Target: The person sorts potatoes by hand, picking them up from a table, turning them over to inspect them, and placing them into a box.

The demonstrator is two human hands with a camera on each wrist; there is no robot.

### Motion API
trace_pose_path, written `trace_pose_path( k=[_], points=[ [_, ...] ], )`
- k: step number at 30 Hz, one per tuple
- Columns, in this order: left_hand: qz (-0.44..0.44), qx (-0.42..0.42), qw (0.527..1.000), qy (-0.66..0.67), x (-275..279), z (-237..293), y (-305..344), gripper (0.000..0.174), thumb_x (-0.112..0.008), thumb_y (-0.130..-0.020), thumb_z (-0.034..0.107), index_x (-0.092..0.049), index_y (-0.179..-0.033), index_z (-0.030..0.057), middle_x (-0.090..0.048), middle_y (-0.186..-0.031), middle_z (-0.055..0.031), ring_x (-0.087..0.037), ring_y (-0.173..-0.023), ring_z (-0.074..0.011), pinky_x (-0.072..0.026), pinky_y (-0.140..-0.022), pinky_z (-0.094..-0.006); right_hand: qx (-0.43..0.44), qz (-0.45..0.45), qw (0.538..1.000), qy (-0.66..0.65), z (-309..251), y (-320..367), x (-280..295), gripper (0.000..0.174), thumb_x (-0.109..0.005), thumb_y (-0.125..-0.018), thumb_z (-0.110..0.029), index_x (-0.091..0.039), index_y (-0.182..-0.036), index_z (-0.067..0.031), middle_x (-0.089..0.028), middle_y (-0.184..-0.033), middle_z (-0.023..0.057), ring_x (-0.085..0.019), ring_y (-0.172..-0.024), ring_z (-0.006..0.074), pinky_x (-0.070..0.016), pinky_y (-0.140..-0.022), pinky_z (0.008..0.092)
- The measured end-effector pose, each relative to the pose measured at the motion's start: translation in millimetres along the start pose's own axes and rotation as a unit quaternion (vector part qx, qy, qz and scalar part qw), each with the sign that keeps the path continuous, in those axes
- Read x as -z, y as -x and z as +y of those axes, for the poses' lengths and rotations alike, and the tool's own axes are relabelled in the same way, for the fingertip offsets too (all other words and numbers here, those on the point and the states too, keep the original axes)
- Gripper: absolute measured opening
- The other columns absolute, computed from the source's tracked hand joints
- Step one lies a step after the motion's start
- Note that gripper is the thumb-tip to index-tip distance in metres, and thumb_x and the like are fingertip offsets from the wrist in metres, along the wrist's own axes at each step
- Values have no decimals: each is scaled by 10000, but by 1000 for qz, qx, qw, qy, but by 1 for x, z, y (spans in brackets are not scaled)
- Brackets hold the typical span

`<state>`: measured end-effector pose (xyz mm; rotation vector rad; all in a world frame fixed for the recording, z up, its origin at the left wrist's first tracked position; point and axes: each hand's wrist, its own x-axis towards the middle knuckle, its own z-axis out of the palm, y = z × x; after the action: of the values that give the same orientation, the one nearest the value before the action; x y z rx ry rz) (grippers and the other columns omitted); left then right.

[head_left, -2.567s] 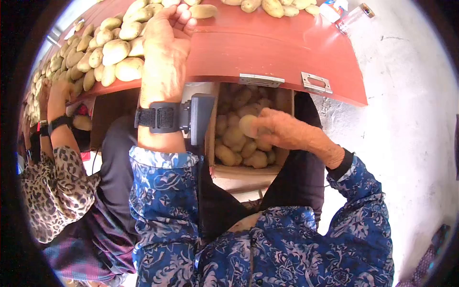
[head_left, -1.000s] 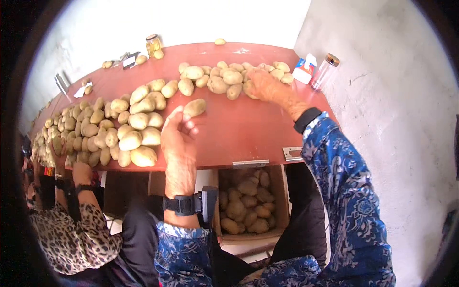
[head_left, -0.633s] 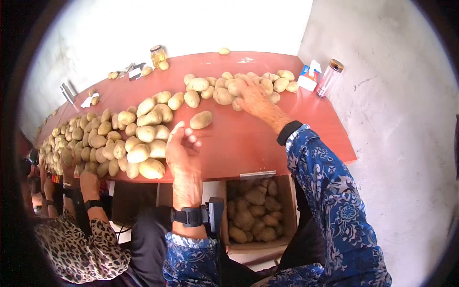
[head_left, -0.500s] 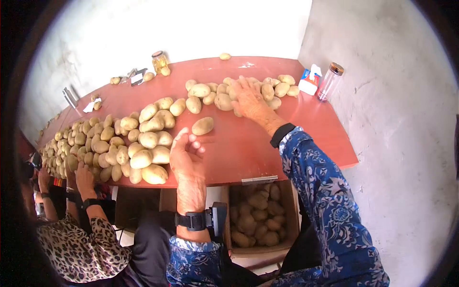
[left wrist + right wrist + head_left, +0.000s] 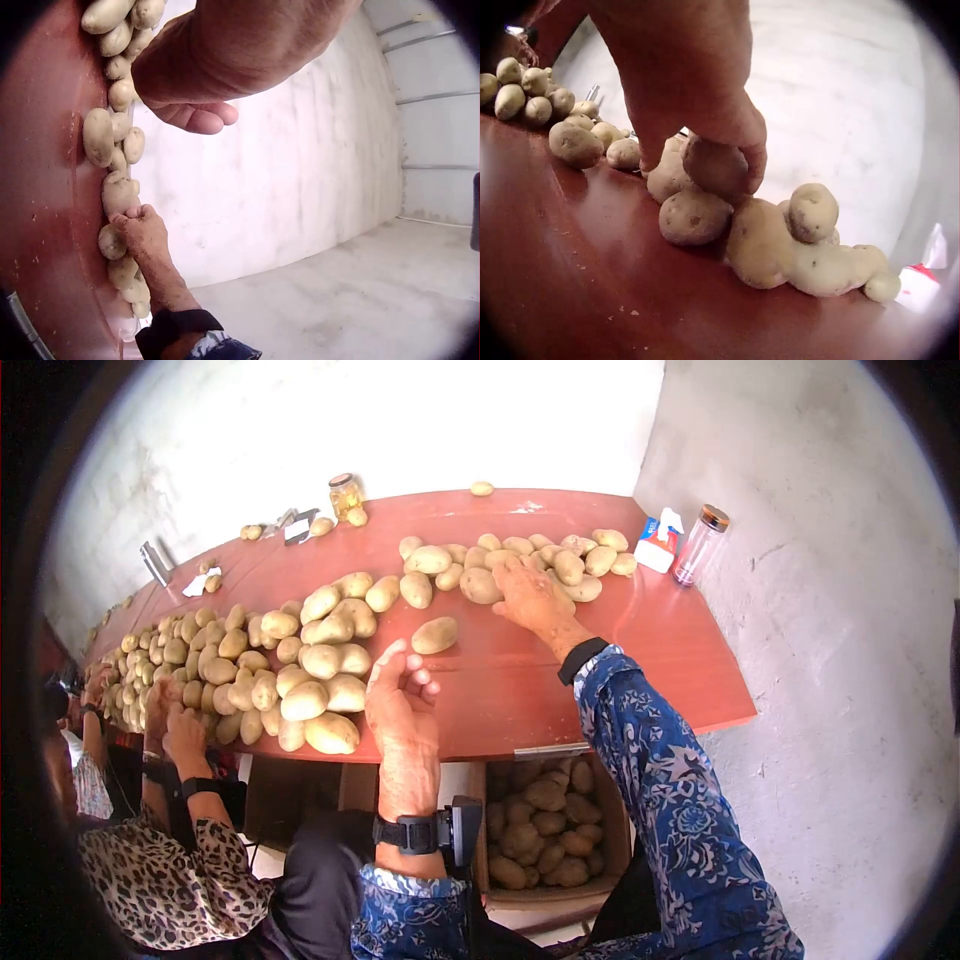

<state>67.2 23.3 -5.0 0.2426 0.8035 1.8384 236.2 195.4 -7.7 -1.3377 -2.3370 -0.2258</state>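
My right hand (image 5: 535, 598) reaches into a row of potatoes on the red table. In the right wrist view its thumb and fingers (image 5: 756, 163) come down on both sides of a brownish potato (image 5: 714, 166) atop the others. More potatoes (image 5: 761, 244) lie against it on the right. My left hand (image 5: 402, 705) is held palm up near the table's front edge, fingers loosely bent, holding nothing. Just beyond its fingertips sits a single potato (image 5: 435, 635). To its left spreads a large heap of potatoes (image 5: 304, 700).
Below the table edge stands a cardboard box (image 5: 622, 840) of potatoes, between the knees. A tissue pack (image 5: 657, 545) and a clear bottle (image 5: 702, 545) stand at the right end, a jar (image 5: 346, 498) at the back. Another person's hands (image 5: 185, 740) work at the heap's left.
My right hand has gone from holding a potato over the box up to the table row, then leftward along it. The left hand stays beside the heap. The head view has tilted up.
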Motion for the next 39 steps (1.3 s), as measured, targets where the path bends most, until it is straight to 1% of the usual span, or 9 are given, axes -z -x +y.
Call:
trace_pose_path(
  k=[7,14,20,22,26,29,33,36,39],
  points=[
    [1,5,1000,-4,1,1,1,216,-552,-866,115,-567,-1078,77,-554,-742,19,-500,-628,-97,-429,-561,-244,17,-17,997,68,5,7,2,125,-590,-763,-81,-578,-878,-32,-509,-1063,166,-506,-1016,366,-485,-801,466],
    [1,8,1000,4,-2,2,3,206,-545,-869,113,-575,-1069,78,-557,-743,22,-500,-620,-92,-431,-555,-241,11,-14,996,93,8,19,2,235,-655,-713,-60,-616,-944,-70,-501,-1174,137,-504,-1072,336,-491,-838,400],
    [-13,16,1000,5,-2,1,2,203,-535,-874,110,-574,-1070,79,-558,-741,23,-502,-626,-90,-432,-561,-238,25,-58,994,90,10,50,14,245,-647,-703,-80,-604,-944,-74,-531,-1016,138,-501,-1067,343,-476,-824,439],
    [-21,15,1000,4,-1,1,1,201,-533,-876,115,-576,-1069,82,-559,-742,23,-504,-630,-90,-435,-566,-237,-17,-179,981,-67,22,68,18,255,-635,-702,-90,-587,-953,-76,-544,-952,137,-518,-1008,364,-466,-819,446],
    [-26,17,1000,5,0,1,2,191,-538,-877,123,-579,-1060,85,-559,-743,24,-504,-629,-91,-438,-568,-237,-2,-120,986,-116,34,104,27,237,-609,-713,-79,-567,-946,-65,-569,-971,157,-537,-966,383,-462,-819,439],
    [-38,-1,999,-1,0,2,-1,152,-539,-886,135,-587,-1021,84,-560,-731,30,-504,-615,-87,-435,-546,-226,-10,-106,968,-225,36,120,39,279,-637,-730,-140,-542,-980,-62,-576,-912,133,-593,-818,270,-494,-691,385],
    [-118,-18,993,14,10,1,-17,73,-538,-897,122,-593,-934,90,-561,-701,28,-504,-588,-81,-427,-527,-216,-124,-205,881,-407,39,140,60,244,-502,-860,-236,-560,-1042,-84,-559,-811,51,-562,-733,124,-482,-546,285],
    [-72,1,997,-22,0,5,-12,141,-548,-893,113,-603,-1015,69,-602,-768,14,-545,-646,-87,-442,-587,-224,-176,-246,853,-425,20,153,83,230,-464,-874,-244,-577,-975,-71,-568,-748,40,-560,-697,125,-468,-509,255],
    [-53,24,998,-32,-3,2,-14,172,-547,-889,95,-602,-1043,42,-615,-801,-14,-556,-658,-99,-472,-607,-248,-184,-208,894,-351,10,166,93,250,-453,-864,-254,-592,-868,-46,-554,-671,53,-547,-667,119,-463,-541,275]
  ],
)
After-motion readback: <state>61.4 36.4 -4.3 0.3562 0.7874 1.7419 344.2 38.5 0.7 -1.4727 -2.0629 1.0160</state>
